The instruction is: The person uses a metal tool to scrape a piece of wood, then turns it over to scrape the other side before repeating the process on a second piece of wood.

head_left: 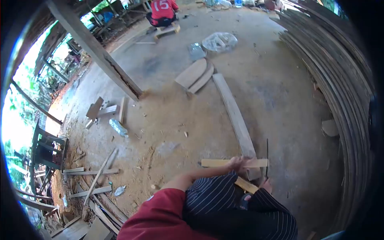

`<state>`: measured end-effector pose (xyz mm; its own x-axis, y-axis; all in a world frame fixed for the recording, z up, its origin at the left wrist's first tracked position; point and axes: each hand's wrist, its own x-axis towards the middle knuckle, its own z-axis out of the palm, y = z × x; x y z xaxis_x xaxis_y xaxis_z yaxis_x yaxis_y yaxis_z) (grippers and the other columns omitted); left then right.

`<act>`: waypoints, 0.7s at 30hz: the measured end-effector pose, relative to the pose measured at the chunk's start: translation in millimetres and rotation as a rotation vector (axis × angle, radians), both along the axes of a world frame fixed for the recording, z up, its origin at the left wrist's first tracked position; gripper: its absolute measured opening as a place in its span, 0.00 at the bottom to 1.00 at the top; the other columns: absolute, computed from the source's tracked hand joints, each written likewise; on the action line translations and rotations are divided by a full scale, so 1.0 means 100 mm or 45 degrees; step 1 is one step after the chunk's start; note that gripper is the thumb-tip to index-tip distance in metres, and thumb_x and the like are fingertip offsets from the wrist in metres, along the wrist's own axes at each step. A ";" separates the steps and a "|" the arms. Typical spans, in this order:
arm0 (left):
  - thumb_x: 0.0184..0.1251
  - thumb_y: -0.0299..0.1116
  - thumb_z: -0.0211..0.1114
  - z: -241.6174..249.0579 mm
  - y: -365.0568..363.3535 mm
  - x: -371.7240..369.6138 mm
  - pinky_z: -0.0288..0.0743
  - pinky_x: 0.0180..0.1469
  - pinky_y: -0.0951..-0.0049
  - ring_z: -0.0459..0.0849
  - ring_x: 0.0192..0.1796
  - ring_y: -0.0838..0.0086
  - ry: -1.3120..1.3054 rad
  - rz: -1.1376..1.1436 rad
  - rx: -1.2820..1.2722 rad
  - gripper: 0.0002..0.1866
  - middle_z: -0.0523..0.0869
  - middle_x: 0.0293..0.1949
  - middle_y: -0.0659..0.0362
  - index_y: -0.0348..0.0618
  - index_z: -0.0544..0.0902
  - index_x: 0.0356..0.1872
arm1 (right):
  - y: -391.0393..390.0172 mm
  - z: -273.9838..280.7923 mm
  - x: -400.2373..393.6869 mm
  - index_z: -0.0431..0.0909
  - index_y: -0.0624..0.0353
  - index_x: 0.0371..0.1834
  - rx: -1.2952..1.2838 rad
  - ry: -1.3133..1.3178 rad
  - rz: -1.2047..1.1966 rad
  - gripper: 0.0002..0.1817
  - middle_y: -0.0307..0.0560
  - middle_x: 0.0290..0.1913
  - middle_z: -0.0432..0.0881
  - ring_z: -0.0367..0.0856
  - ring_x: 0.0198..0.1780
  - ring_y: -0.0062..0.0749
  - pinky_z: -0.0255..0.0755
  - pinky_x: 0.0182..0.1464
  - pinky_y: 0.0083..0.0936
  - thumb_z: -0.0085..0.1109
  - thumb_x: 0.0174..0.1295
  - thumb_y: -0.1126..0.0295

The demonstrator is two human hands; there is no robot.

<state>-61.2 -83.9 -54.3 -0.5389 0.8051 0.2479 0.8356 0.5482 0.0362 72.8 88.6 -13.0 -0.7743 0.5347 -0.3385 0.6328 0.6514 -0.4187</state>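
Note:
My left hand is closed on a short, pale wooden strip, pressing it across the near end of a long plank that lies on the floor. At the strip's right end stands a saw, its thin dark blade seen edge-on. My right hand is closed at the saw's near end, where the handle is hidden in the fingers. Another yellowish wood piece lies between my legs, close to a sandalled foot.
Curved boards, a clear plastic bag and a bottle lie ahead on the dusty floor. A post rises at left, near scrap wood. Long planks are stacked at right. A person in red squats far off.

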 end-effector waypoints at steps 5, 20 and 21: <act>0.59 0.64 0.54 -0.08 0.02 -0.13 0.73 0.31 0.58 0.80 0.28 0.57 -0.592 -0.067 0.079 0.35 0.79 0.29 0.49 0.72 0.64 0.68 | 0.03 -0.03 -0.07 0.70 0.60 0.49 0.019 0.014 -0.016 0.20 0.66 0.44 0.80 0.78 0.45 0.64 0.74 0.43 0.52 0.39 0.69 0.55; 0.63 0.54 0.54 0.50 0.00 -0.21 0.76 0.34 0.49 0.82 0.33 0.46 -0.872 -0.163 -0.062 0.39 0.79 0.52 0.47 0.69 0.47 0.73 | -0.03 -0.07 -0.18 0.71 0.60 0.48 0.037 0.044 -0.039 0.20 0.66 0.43 0.80 0.77 0.46 0.64 0.73 0.42 0.51 0.38 0.70 0.55; 0.63 0.55 0.54 0.41 0.04 -0.22 0.76 0.33 0.49 0.83 0.32 0.46 -0.890 -0.115 -0.103 0.39 0.79 0.52 0.46 0.69 0.46 0.73 | -0.01 -0.09 -0.16 0.71 0.60 0.48 0.044 0.043 -0.038 0.20 0.65 0.43 0.80 0.77 0.46 0.64 0.73 0.42 0.51 0.38 0.70 0.55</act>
